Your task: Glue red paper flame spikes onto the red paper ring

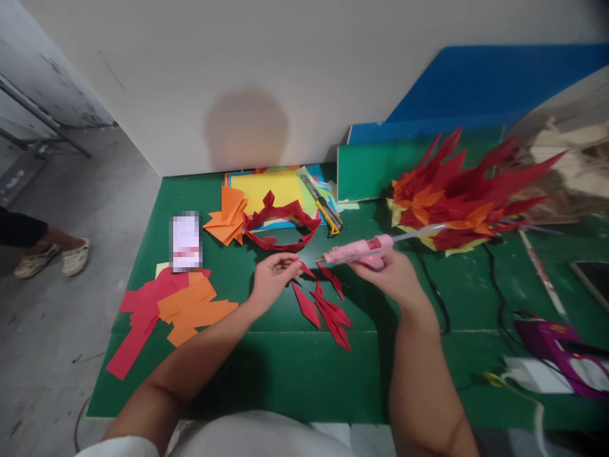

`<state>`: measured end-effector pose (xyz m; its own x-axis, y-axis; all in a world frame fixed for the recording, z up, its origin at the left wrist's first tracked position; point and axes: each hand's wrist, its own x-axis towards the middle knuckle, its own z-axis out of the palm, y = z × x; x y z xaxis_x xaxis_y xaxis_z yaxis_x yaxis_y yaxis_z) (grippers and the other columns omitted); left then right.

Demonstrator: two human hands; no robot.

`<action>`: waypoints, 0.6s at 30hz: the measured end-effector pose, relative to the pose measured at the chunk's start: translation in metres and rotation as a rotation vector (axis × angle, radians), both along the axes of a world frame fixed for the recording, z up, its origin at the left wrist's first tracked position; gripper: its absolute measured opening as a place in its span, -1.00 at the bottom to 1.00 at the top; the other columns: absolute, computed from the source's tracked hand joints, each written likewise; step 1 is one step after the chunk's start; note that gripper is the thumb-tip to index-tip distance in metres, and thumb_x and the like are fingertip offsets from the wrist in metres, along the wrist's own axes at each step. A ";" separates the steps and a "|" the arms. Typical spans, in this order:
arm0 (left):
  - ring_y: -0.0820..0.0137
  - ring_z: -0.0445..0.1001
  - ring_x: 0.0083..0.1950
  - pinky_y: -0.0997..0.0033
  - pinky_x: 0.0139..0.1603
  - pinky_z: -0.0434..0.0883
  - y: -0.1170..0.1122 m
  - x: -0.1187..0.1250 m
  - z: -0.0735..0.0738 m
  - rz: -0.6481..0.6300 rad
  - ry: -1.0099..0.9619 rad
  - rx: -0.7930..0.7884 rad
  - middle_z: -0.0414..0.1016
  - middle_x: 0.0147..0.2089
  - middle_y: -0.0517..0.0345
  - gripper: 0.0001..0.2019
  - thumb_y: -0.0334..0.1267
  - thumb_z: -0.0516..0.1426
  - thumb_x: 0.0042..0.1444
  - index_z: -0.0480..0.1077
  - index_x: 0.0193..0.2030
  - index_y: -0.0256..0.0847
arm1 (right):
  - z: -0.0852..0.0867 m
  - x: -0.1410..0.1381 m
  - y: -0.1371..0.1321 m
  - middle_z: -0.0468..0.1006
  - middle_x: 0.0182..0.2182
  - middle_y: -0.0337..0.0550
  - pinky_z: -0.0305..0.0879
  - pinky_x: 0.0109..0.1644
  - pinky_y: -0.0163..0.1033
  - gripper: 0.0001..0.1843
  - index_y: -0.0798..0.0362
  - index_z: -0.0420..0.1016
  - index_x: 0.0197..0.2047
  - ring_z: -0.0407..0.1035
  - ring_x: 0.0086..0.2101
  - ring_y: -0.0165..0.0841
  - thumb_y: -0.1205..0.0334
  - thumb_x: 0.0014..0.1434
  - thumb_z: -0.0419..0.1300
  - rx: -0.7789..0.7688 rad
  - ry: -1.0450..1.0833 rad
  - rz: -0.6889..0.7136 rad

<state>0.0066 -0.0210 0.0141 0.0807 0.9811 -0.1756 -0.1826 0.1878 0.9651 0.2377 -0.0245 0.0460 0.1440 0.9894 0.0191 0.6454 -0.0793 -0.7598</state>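
My right hand (387,276) is wrapped round a pink glue gun (354,252), its nozzle pointing left and a clear glue stick (419,231) jutting from its back. Between the fingertips of my left hand (276,276) is a small folded red paper piece (306,269), close to the nozzle. I cannot tell whether nozzle and paper touch. Just below lie several more folded red paper pieces (307,306) on the green table. Behind my left hand stands a red folded-paper ring (280,244) with pointed tips along it.
Red strips (143,311) and orange strips (195,314) lie at the left. Orange folded pieces (226,219), paper sheets (266,193) and a box cutter (323,206) lie behind. A red-orange paper flame shape (461,197), cords and a purple device (552,343) occupy the right. A person's feet (57,254) show at far left.
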 end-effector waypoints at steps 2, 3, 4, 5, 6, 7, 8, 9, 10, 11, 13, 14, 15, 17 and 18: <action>0.46 0.52 -0.48 0.45 -0.41 0.51 0.001 0.000 0.001 0.032 -0.021 -0.027 0.53 -0.48 0.14 -0.67 -0.09 0.33 -0.15 0.50 -0.32 -0.30 | 0.000 -0.001 0.000 0.48 -0.62 -0.22 0.27 -0.48 -0.27 -0.74 0.07 0.49 -0.53 0.36 -0.53 -0.29 0.03 -0.18 0.25 -0.003 -0.051 0.029; 0.46 0.52 -0.49 0.46 -0.42 0.51 0.001 0.000 0.002 0.045 -0.028 -0.040 0.53 -0.50 0.15 -0.68 -0.09 0.33 -0.16 0.50 -0.33 -0.30 | 0.000 -0.002 0.000 0.44 -0.65 -0.23 0.24 -0.49 -0.28 -0.75 0.07 0.47 -0.56 0.33 -0.55 -0.32 0.04 -0.18 0.24 -0.004 -0.078 0.040; 0.47 0.51 -0.50 0.46 -0.43 0.51 0.002 0.000 0.002 0.055 -0.034 -0.051 0.52 -0.51 0.16 -0.68 -0.10 0.33 -0.17 0.50 -0.34 -0.30 | 0.000 -0.002 0.000 0.41 -0.66 -0.25 0.22 -0.51 -0.29 -0.75 0.06 0.45 -0.58 0.30 -0.57 -0.34 0.04 -0.17 0.23 -0.004 -0.102 0.048; 0.47 0.51 -0.51 0.47 -0.44 0.51 0.002 0.000 0.003 0.064 -0.038 -0.060 0.52 -0.51 0.16 -0.68 -0.10 0.34 -0.18 0.50 -0.35 -0.30 | 0.000 -0.002 0.000 0.38 -0.68 -0.26 0.20 -0.52 -0.29 -0.75 0.06 0.42 -0.60 0.27 -0.58 -0.36 0.04 -0.17 0.22 -0.005 -0.122 0.057; 0.48 0.50 -0.52 0.47 -0.45 0.50 0.002 -0.001 0.003 0.071 -0.041 -0.066 0.52 -0.52 0.17 -0.69 -0.11 0.34 -0.18 0.50 -0.35 -0.30 | 0.000 -0.003 0.000 0.36 -0.69 -0.26 0.18 -0.53 -0.30 -0.75 0.06 0.40 -0.61 0.25 -0.59 -0.37 0.04 -0.17 0.21 -0.004 -0.138 0.063; 0.48 0.50 -0.53 0.47 -0.46 0.50 0.003 -0.001 0.003 0.075 -0.043 -0.071 0.52 -0.53 0.17 -0.69 -0.11 0.34 -0.18 0.50 -0.35 -0.30 | 0.000 -0.003 0.000 0.34 -0.69 -0.26 0.16 -0.53 -0.30 -0.74 0.05 0.38 -0.62 0.23 -0.60 -0.38 0.03 -0.16 0.20 -0.003 -0.148 0.068; 0.48 0.49 -0.53 0.48 -0.46 0.49 0.003 -0.001 0.003 0.077 -0.045 -0.075 0.52 -0.53 0.17 -0.69 -0.11 0.34 -0.18 0.50 -0.35 -0.30 | 0.000 -0.003 0.001 0.32 -0.70 -0.27 0.15 -0.54 -0.31 -0.74 0.05 0.36 -0.63 0.21 -0.61 -0.39 0.03 -0.16 0.20 -0.001 -0.158 0.073; 0.49 0.49 -0.54 0.48 -0.47 0.49 0.003 -0.001 0.003 0.077 -0.047 -0.080 0.52 -0.54 0.17 -0.69 -0.11 0.34 -0.18 0.50 -0.36 -0.30 | 0.000 -0.004 0.001 0.31 -0.71 -0.27 0.13 -0.55 -0.31 -0.74 0.05 0.34 -0.64 0.20 -0.61 -0.40 0.03 -0.16 0.19 0.002 -0.166 0.076; 0.49 0.49 -0.55 0.49 -0.48 0.49 0.003 -0.001 0.003 0.078 -0.052 -0.084 0.52 -0.54 0.17 -0.69 -0.11 0.34 -0.19 0.50 -0.37 -0.30 | -0.001 -0.004 0.001 0.29 -0.71 -0.27 0.12 -0.55 -0.31 -0.74 0.05 0.32 -0.65 0.18 -0.61 -0.41 0.04 -0.16 0.19 0.006 -0.174 0.080; 0.49 0.49 -0.55 0.49 -0.48 0.48 0.003 -0.001 0.004 0.080 -0.059 -0.089 0.52 -0.54 0.17 -0.68 -0.11 0.35 -0.20 0.50 -0.37 -0.30 | -0.001 -0.004 0.001 0.28 -0.72 -0.27 0.12 -0.55 -0.31 -0.74 0.04 0.31 -0.65 0.17 -0.62 -0.41 0.04 -0.16 0.18 0.011 -0.182 0.084; 0.49 0.49 -0.55 0.50 -0.49 0.47 0.002 0.000 0.004 0.082 -0.068 -0.096 0.52 -0.55 0.17 -0.67 -0.11 0.35 -0.22 0.50 -0.37 -0.31 | -0.002 -0.005 0.001 0.28 -0.72 -0.28 0.11 -0.54 -0.32 -0.74 0.04 0.29 -0.66 0.17 -0.62 -0.42 0.05 -0.15 0.17 0.018 -0.197 0.093; 0.49 0.49 -0.55 0.51 -0.49 0.47 0.002 0.000 0.004 0.083 -0.070 -0.097 0.52 -0.55 0.17 -0.67 -0.11 0.35 -0.22 0.51 -0.37 -0.31 | -0.003 -0.005 0.001 0.28 -0.72 -0.27 0.11 -0.54 -0.32 -0.74 0.04 0.28 -0.66 0.17 -0.62 -0.42 0.05 -0.14 0.17 0.019 -0.204 0.098; 0.49 0.48 -0.55 0.51 -0.50 0.47 0.002 0.000 0.004 0.082 -0.070 -0.097 0.51 -0.55 0.18 -0.67 -0.11 0.35 -0.22 0.51 -0.37 -0.31 | -0.003 -0.005 0.001 0.29 -0.71 -0.27 0.11 -0.54 -0.33 -0.74 0.04 0.28 -0.65 0.18 -0.61 -0.42 0.05 -0.14 0.16 0.021 -0.210 0.102; 0.50 0.48 -0.56 0.51 -0.50 0.46 0.002 0.000 0.004 0.081 -0.066 -0.100 0.51 -0.56 0.18 -0.68 -0.11 0.35 -0.22 0.51 -0.37 -0.31 | -0.005 -0.004 0.001 0.30 -0.71 -0.27 0.11 -0.54 -0.33 -0.74 0.04 0.29 -0.64 0.18 -0.61 -0.42 0.05 -0.13 0.16 0.030 -0.220 0.106; 0.50 0.47 -0.57 0.52 -0.50 0.46 0.002 0.000 0.004 0.080 -0.066 -0.103 0.51 -0.56 0.18 -0.68 -0.11 0.35 -0.22 0.51 -0.37 -0.31 | -0.005 -0.004 0.001 0.29 -0.71 -0.27 0.10 -0.55 -0.34 -0.74 0.04 0.28 -0.64 0.17 -0.62 -0.43 0.05 -0.12 0.15 0.034 -0.226 0.109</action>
